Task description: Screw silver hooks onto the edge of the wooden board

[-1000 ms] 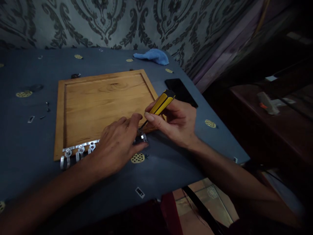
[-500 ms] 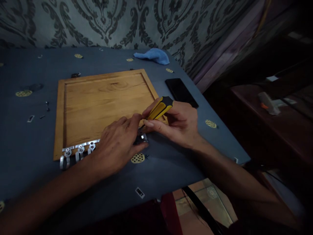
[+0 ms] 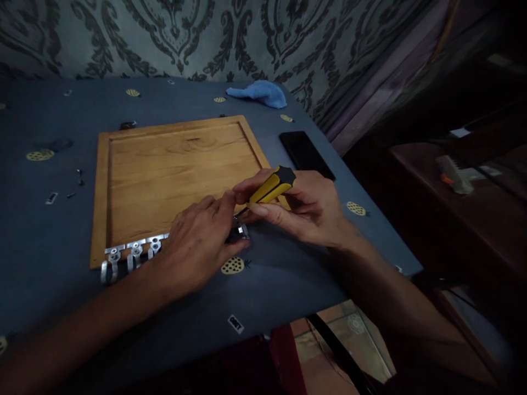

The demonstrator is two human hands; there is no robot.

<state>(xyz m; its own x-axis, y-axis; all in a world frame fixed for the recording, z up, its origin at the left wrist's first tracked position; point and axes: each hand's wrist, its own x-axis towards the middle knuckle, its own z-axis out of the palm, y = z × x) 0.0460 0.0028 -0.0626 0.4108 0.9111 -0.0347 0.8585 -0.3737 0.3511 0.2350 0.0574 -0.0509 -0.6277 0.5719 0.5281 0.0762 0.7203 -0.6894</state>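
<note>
A wooden board [image 3: 173, 170] lies flat on a blue table [image 3: 49, 236]. Along its near edge runs a metal hook rail [image 3: 132, 255]. My left hand [image 3: 197, 244] rests palm down on the rail's right part, fingers pressed on the metal near the board's corner. My right hand [image 3: 300, 206] is closed round a yellow and black screwdriver [image 3: 272, 186]. The screwdriver's tip points down and left, to the rail's right end beside my left fingertips.
A black phone [image 3: 304, 153] lies right of the board, a blue cloth [image 3: 259, 93] at the table's far edge. Small screws [image 3: 78, 178] and labels lie left of the board. The table's right edge drops off to a dark wooden bench [image 3: 453, 208].
My right hand has tipped the screwdriver's handle lower and flatter, with its tip staying at the rail's right end. My left hand has stayed put.
</note>
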